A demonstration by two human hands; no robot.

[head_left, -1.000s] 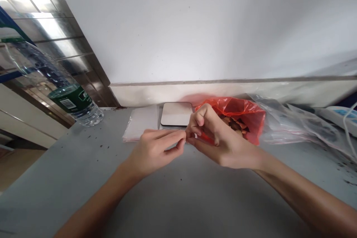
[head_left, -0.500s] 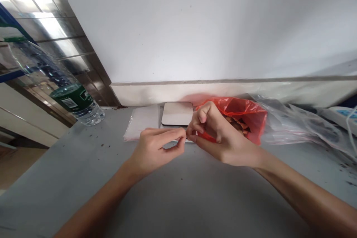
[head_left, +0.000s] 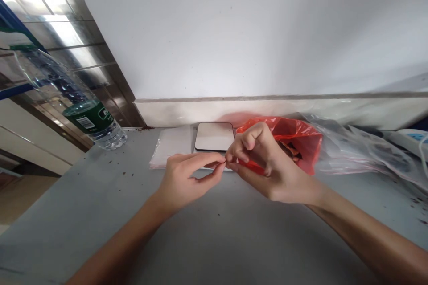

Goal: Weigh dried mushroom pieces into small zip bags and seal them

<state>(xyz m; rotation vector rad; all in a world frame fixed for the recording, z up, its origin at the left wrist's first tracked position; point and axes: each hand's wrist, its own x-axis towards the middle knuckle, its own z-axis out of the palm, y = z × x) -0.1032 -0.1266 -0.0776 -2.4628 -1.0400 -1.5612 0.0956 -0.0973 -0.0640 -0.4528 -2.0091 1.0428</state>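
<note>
My left hand and my right hand meet fingertip to fingertip over the grey table, in front of a small scale with a pale square top. Both are pinched closed on something too small to make out. Behind my right hand stands an open red plastic bag with brown, flaky pieces inside, partly hidden by that hand. To the left of the scale lies a stack of clear plastic bags.
A large clear bottle with a green label stands at the table's left edge. More clear zip bags lie on the right, beside a white object with a cable. Dark crumbs dot the grey table. A white wall rises behind.
The fingertips of my left hand have come closer together in their pinch. Both hands sit slightly further right in the view, which has itself shifted a little.
</note>
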